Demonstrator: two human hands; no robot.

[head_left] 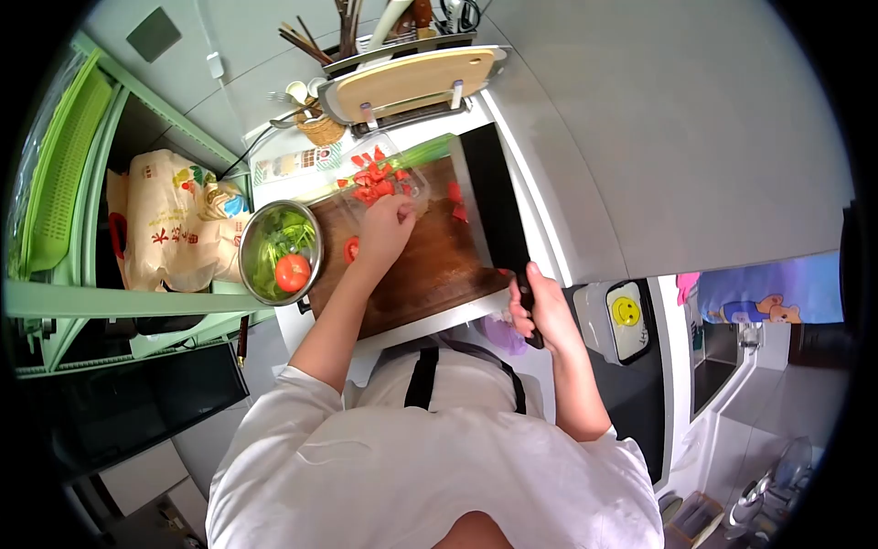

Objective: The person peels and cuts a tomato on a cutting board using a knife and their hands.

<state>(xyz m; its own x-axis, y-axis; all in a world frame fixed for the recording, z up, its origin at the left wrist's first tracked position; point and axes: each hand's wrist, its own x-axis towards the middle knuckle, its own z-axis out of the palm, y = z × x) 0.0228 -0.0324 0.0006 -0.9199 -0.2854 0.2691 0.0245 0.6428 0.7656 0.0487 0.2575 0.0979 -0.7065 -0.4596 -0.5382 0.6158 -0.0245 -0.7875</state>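
My right hand (547, 311) is wrapped round the handle of a broad black cleaver (498, 197), whose blade lies along the right edge of the wooden cutting board (434, 261). My left hand (391, 224) is at the near side of a clear plastic container (421, 194), its fingers curled together; whatever they hold is hidden. Chopped red tomato pieces (373, 178) lie in the container. A few more tomato pieces (457, 201) rest beside the blade's left edge. A cut tomato (351, 248) sits on the board left of my left forearm.
A metal bowl (245, 247) with leafy greens (288, 233) and a whole tomato (293, 273) stands at the board's left. Green onions (430, 149) lie at the back. Behind are a wicker utensil basket (320, 131) and a rack with a light board (412, 84). A lidded bin (599, 320) stands right.
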